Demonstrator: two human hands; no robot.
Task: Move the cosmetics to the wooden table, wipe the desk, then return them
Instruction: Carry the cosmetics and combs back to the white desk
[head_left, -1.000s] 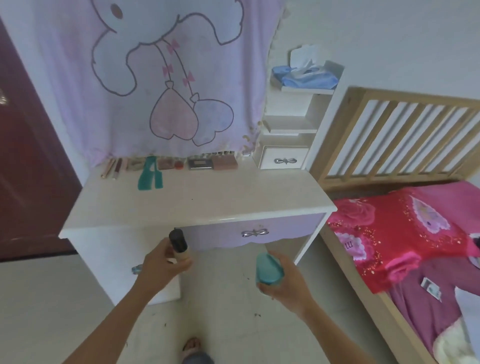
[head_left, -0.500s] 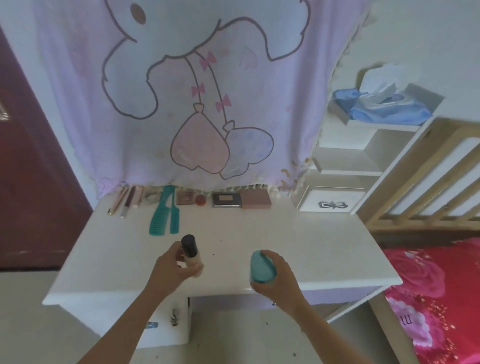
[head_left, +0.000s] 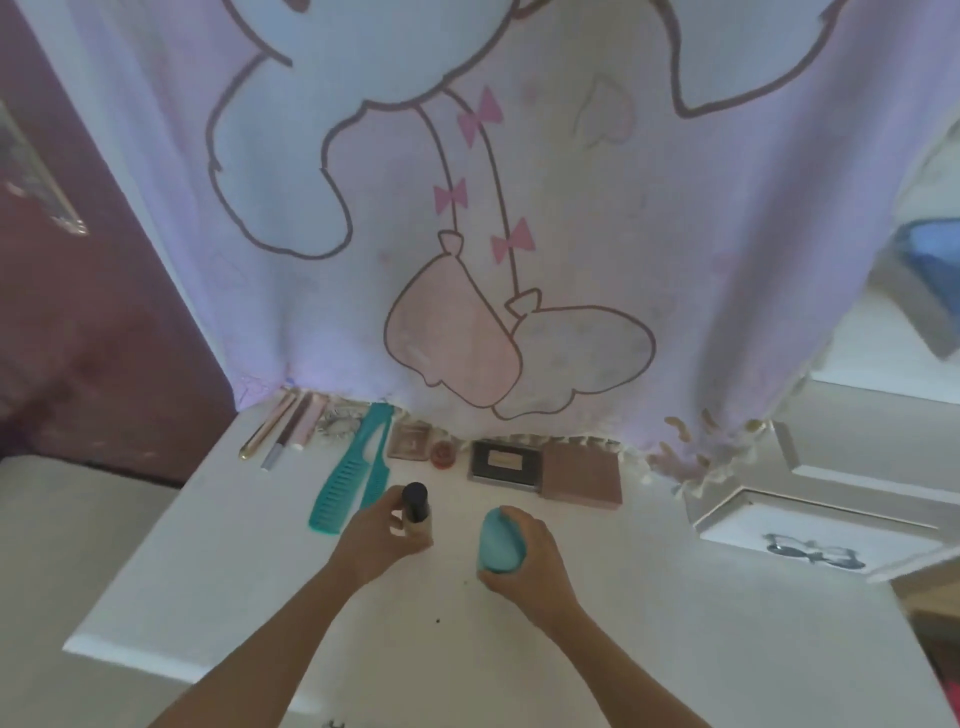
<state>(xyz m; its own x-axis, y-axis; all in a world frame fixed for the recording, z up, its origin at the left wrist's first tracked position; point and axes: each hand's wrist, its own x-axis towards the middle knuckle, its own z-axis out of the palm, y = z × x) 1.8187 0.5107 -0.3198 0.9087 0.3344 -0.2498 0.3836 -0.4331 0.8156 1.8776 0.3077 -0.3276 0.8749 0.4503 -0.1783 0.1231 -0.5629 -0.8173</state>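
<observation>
Both hands full over the white table (head_left: 223, 577)
The left hand (head_left: 371, 548) has its fingers round an upright dark-capped bottle (head_left: 416, 512), the right hand (head_left: 532, 569) grips a teal egg case (head_left: 497, 540); the cosmetics row (head_left: 503, 462) lies just ahead, nearer the bottle.

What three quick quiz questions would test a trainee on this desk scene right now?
1. True or false: the left hand holds a black-capped bottle.
2. The right hand grips: A a tissue, B a teal egg-shaped case, C a spoon?
3. Fill in: along the back of the white desk, the teal combs lie to the ___ of the pink palette.
Key: 1 true; 2 B; 3 left.
</observation>
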